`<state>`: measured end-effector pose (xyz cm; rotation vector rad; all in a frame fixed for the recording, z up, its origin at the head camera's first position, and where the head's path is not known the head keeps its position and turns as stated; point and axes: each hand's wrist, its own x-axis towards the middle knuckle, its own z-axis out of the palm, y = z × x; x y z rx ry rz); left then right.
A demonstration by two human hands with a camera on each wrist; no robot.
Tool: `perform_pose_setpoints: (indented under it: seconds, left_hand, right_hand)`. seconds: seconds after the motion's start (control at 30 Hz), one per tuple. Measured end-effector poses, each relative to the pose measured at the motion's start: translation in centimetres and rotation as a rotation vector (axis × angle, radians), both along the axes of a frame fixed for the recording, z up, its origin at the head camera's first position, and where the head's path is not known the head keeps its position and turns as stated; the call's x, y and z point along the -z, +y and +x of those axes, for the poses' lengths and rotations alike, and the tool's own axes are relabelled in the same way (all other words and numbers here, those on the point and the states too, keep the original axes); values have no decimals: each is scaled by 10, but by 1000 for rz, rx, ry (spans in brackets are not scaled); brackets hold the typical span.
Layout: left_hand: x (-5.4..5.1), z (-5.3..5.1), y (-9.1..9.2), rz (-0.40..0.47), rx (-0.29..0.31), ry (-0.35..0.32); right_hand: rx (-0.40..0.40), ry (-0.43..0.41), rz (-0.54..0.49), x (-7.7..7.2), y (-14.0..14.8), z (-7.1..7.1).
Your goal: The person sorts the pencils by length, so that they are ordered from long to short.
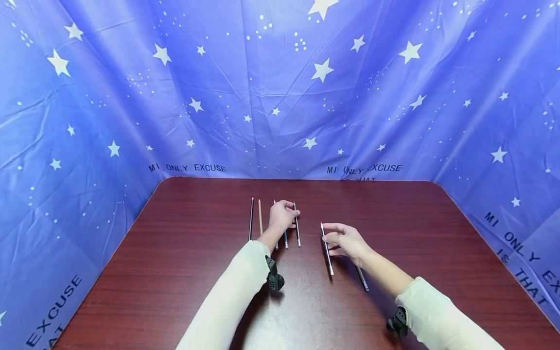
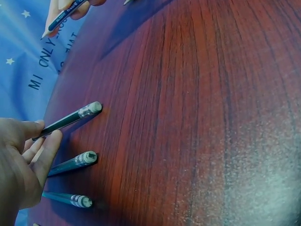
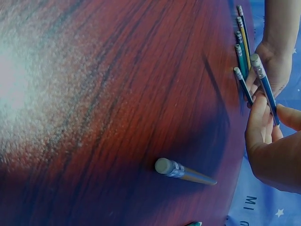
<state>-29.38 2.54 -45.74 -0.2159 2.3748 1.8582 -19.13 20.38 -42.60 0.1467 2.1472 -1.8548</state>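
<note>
My left hand (image 1: pixel 283 214) pinches a dark pencil (image 1: pixel 297 226) between thumb and fingers; its white eraser end points toward me. In the left wrist view, that pencil (image 2: pixel 70 119) has a silver ferrule. Two green-blue pencils (image 2: pixel 73 163) lie right beside the left hand, partly hidden by it. To the right, my right hand (image 1: pixel 348 241) holds another dark pencil (image 1: pixel 327 250), tip pointing away and eraser toward me. White lettering shows on this pencil (image 2: pixel 66 17) in the left wrist view. Below the right hand, one more pencil (image 1: pixel 362 278) lies on the table, its far part hidden.
Left of the left hand, a black pencil (image 1: pixel 251 218) and a yellow pencil (image 1: pixel 260 216) lie roughly parallel. Everything is on a reddish-brown wooden table (image 1: pixel 175 262). A blue curtain with stars (image 1: pixel 280 87) hangs along the table's back and sides.
</note>
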Motion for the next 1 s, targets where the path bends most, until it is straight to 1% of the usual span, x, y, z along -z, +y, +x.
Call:
perform_pose_setpoints:
  seconds: [0.03,0.17,0.23,0.27,0.4,0.53,0.7,0.87,1.0]
  left_hand:
    - [1,-1,0,-1,5,19]
    - [3,-3,1,-35,21,21]
    - [3,-2,2,-41,25,26]
    - [2,-2,3,-47,24,8]
    - [-2,3,5,-56,33,28]
    - [-3,4,5,-70,46,51]
    - [-2,4,6,-85,44,51]
    - [-2,4,6,-129,39,58]
    - [0,4,5,-154,36,44]
  right_hand:
    - [1,0,1,0,0,0]
    - [0,2,6,-1,2,2]
    - [-4,2,6,-2,3,3]
    - [-7,2,7,-2,3,3]
    - [-9,2,4,-3,3,3]
    - [-1,1,6,-3,3,2]
    - [1,4,8,-3,4,2]
    - [4,6,1,-1,3,2]
    - [6,4,1,-1,3,2]
